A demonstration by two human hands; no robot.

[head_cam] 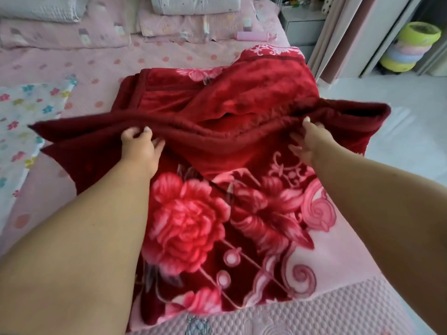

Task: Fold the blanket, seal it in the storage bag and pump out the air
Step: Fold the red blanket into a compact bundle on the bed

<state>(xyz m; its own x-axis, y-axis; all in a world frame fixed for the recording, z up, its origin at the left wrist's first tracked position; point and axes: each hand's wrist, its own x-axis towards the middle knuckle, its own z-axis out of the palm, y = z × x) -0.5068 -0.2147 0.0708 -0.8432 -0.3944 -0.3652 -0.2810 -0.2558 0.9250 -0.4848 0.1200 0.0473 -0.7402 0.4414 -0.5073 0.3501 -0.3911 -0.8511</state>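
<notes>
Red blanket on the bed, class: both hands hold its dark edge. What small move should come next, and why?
Probably carry the edge forward and lay it flat: left hand and right hand grip the red blanket mid-fold, its far part still rumpled.

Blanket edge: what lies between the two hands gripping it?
Head view: only the sagging dark red rolled edge of the blanket spans between the left hand and the right hand.

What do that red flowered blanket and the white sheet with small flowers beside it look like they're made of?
Red blanket: probably thick plush fleece, since it has a soft sheen, fuzzy pile and bulky folds. Flowered sheet: looks like thin, matte printed cotton or similar, lying flat.
</notes>
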